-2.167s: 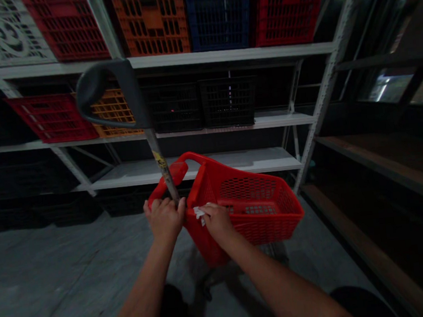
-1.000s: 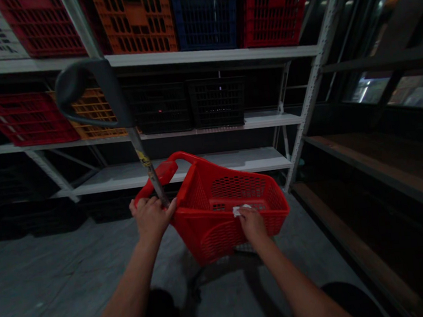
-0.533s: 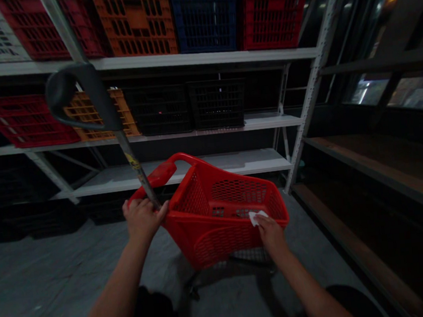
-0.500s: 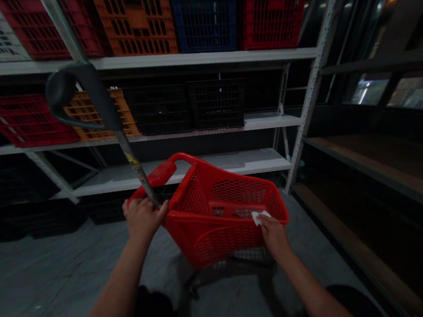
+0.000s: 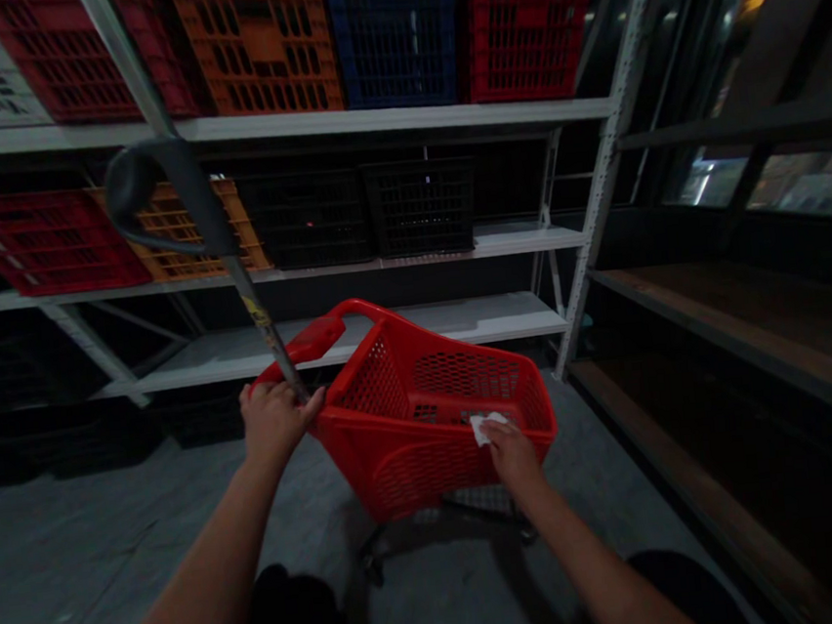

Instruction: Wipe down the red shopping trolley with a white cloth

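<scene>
A red plastic shopping cart [image 5: 416, 469] with a meshed basket stands before me on the grey floor. My left hand [image 5: 278, 428] is closed round the end of its red handlebar, at the foot of a metal pole [image 5: 242, 280]. Higher up, that pole carries a dark grey loop grip [image 5: 195, 196]. Between the fingers of my right hand [image 5: 514, 452] is a crumpled white cloth [image 5: 483, 429], pressed against the basket's near rim. My fingers partly cover the cloth.
White metal shelving [image 5: 397, 118] behind the cart bears crates, among them an orange crate [image 5: 258, 48], a blue crate [image 5: 394, 39] and a black crate [image 5: 421, 208]. Darker shelves with a wooden board [image 5: 746, 310] run along the right side.
My right hand has slid the white cloth leftward along the cart's near rim. My left hand keeps its hold on the handlebar, and the view has shifted slightly.
</scene>
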Demonstrator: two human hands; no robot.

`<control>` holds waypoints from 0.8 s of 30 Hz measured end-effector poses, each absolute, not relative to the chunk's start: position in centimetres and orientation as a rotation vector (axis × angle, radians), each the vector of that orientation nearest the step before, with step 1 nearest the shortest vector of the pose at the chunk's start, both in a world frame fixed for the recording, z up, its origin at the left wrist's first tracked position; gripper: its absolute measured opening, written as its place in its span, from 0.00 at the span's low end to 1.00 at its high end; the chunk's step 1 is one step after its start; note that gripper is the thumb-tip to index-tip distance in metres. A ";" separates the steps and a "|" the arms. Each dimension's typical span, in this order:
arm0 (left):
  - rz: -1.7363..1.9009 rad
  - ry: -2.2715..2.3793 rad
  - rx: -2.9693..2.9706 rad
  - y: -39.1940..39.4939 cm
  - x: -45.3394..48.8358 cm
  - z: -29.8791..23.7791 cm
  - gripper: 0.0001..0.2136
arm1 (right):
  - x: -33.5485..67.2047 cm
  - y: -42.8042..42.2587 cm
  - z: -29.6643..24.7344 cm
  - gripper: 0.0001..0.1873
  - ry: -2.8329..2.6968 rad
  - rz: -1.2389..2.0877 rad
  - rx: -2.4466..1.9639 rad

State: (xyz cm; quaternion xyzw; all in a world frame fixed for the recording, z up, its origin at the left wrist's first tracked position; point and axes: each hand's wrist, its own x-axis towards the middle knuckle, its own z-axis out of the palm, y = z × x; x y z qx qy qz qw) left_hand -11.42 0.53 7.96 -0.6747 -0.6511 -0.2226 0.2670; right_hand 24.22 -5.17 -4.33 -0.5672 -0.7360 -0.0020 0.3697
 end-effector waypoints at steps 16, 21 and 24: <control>-0.872 -1.429 -2.326 -4.6 6.3 -0.1 0.15 | 23.6 -6.1 -4.9 0.20 -1.810 -0.002 -1.374; -0.772 -1.557 -2.268 -3.9 7.5 -0.5 0.16 | 25.7 -7.5 -5.3 0.22 -1.866 0.038 -1.303; -0.752 -1.529 -2.248 -3.5 6.3 -0.7 0.16 | 29.3 -8.7 -6.0 0.19 -1.750 0.016 -1.376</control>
